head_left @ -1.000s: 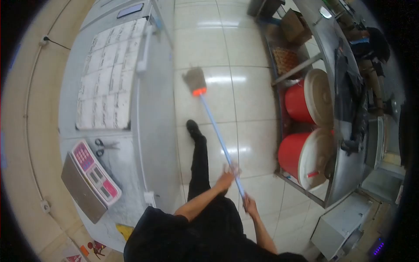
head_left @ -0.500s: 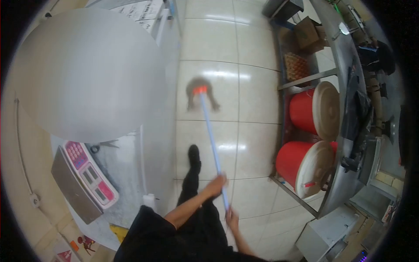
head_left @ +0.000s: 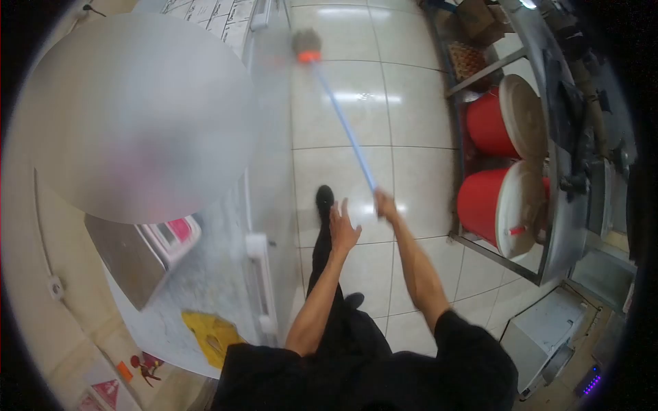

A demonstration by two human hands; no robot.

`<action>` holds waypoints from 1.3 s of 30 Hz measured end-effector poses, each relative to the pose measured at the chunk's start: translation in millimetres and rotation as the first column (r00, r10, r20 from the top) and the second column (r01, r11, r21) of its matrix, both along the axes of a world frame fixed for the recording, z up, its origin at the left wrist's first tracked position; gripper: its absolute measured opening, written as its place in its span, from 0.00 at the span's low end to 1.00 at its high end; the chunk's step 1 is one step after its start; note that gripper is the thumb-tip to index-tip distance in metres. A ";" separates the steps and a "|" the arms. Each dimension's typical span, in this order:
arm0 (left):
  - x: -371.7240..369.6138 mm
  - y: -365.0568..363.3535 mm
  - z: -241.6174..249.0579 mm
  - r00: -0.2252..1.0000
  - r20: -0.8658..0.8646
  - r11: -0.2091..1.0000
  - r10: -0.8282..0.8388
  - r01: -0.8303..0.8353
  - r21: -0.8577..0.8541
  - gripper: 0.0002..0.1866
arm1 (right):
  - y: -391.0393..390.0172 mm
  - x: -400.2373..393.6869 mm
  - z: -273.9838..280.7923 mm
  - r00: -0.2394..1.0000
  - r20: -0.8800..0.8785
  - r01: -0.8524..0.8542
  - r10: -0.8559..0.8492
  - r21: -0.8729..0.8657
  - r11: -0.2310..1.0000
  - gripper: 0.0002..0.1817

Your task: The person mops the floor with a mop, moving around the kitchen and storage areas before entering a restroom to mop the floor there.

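A mop has a pale blue handle [head_left: 347,130], an orange collar and a grey-brown head [head_left: 307,42], which lies on the tiled floor beside the white cabinet at the upper middle. Around the top end of the handle, my right hand [head_left: 385,205] is closed. My left hand [head_left: 344,229] is off the handle, its fingers spread, over the floor above my black shoe [head_left: 325,198] and left of my right hand.
At left stands a marble-topped counter [head_left: 226,274] with a scale [head_left: 130,260] and a yellow cloth [head_left: 211,335]. A metal rack [head_left: 504,264] at right holds red buckets [head_left: 483,198]. A blurry pale disc covers the upper left.
The mop head has moved forward, up the frame. My left hand has let go of the handle and opened. My right hand has moved forward, still gripping it. The view has shifted.
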State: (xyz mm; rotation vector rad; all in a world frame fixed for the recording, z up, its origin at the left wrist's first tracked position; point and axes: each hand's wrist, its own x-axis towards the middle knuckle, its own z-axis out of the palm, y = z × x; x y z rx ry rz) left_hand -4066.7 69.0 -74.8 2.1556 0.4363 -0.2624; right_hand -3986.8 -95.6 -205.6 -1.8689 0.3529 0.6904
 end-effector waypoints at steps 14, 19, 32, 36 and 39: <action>-419.6 -216.5 -32.6 -0.161 0.464 -0.335 -0.871 0.886 -0.320 0.20 | -183.8 -672.1 329.4 0.925 -0.305 0.095 -0.226 -0.390 0.916 0.15; -249.3 -123.8 -155.5 0.438 0.440 0.323 -0.784 0.893 -0.314 0.13 | -92.2 -506.9 270.3 0.970 -0.078 0.195 -0.228 -0.305 0.932 0.20; -41.5 31.8 12.8 0.974 0.214 0.985 0.073 -0.038 -0.167 0.20 | -54.0 172.0 -1.8 0.995 0.075 0.090 -0.073 -0.257 0.962 0.28; -117.6 7.4 5.9 0.990 0.104 0.954 0.099 -0.064 -0.294 0.19 | -163.3 -31.0 -64.1 0.946 0.298 0.015 0.131 -0.443 0.896 0.29; -200.1 -10.9 7.6 0.996 0.082 0.955 0.018 0.008 -0.297 0.18 | -223.6 -269.2 0.9 0.984 0.169 0.008 0.057 -0.362 0.932 0.21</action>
